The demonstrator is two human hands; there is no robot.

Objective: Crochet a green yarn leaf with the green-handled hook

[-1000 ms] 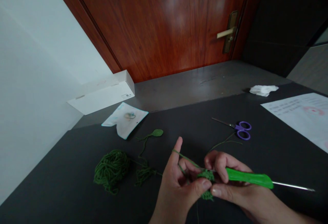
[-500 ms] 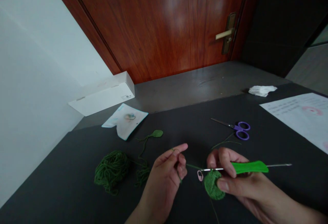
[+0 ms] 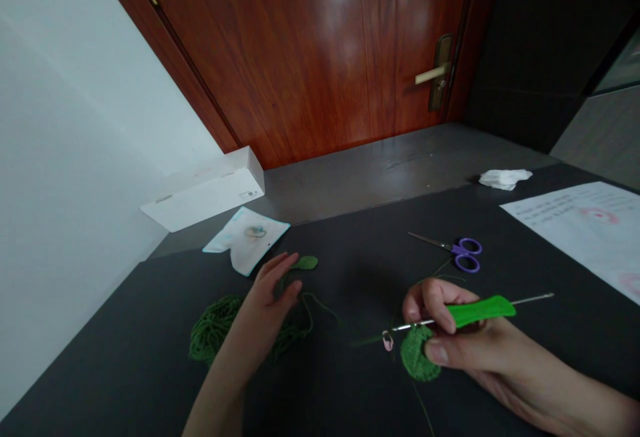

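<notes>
From afar, I have the right hand [image 3: 475,347] grasping the crochet hook [image 3: 483,311] and, under its thumb, the round green piece [image 3: 417,355], but a snag in the yarn [image 3: 211,330] beside my left hand [image 3: 267,298] (fingers spread, seemingly holding nothing) could drag stitches loose.

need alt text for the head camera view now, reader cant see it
A person's right hand holds a green-handled crochet hook and a round green crochet piece, with a pink marker near the hook's tip. The left hand, open, is near green yarn on a dark table; purple-handled scissors lie beyond the right hand.
</notes>
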